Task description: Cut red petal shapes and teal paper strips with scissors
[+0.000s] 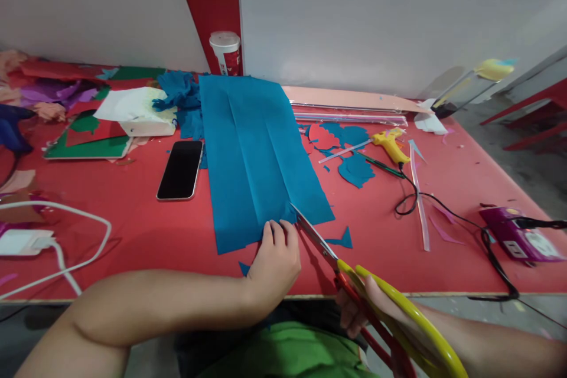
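A large sheet of blue paper [252,147] with lengthwise creases lies in front of me. At its near edge my left hand [277,257] has its fingers curled on the paper, gripping it; the thumb is hidden. My right hand [358,304] is closed round the handles of a pair of scissors [328,254], one handle yellow and the other red. Their blades point up and left, the tips at the paper's lower edge just right of my left fingers. Small blue offcuts [343,239] lie beside the blades.
A phone [180,170] lies left of the sheet, near a white charger [26,242] and cable. To the right are blue cut-out pieces [357,170], a yellow glue gun [390,144], its cord and a purple box [520,233]. A lidded cup [225,53] stands behind.
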Demonstrator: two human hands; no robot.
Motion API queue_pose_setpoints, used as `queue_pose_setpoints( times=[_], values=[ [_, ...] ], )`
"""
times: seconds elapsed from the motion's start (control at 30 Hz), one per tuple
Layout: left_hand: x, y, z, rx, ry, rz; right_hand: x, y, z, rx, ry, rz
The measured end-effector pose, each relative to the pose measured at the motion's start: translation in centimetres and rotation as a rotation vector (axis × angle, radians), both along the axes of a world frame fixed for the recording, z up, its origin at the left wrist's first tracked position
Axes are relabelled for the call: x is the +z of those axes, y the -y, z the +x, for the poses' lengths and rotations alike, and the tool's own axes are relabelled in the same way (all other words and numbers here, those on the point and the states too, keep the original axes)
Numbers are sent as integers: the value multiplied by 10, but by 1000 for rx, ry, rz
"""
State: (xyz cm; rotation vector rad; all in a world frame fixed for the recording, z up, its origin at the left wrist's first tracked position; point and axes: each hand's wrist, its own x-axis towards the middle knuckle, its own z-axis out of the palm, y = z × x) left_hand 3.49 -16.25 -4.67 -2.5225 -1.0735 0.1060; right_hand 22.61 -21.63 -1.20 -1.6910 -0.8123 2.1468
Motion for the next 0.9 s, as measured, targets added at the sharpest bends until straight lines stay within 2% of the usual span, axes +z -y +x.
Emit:
queue_pose_setpoints(
  times=[0.1, 0.2, 0.47, 0.73, 0.9],
  values=[
    [0, 1, 0, -6, 9, 8, 7, -7, -4, 6, -56, -141],
    [0, 1, 0, -8, 13, 1, 8, -12, -9, 13, -56, -188],
    [1, 0, -1, -14, 9, -1, 12, -25, -23, 7, 27, -213],
    [2, -1, 0, -27, 7, -6, -3, -27, -32, 20, 85, -156],
    [-2, -1, 1, -32, 16, -22, 0, -23, -40, 29, 124, -173]
  ],
)
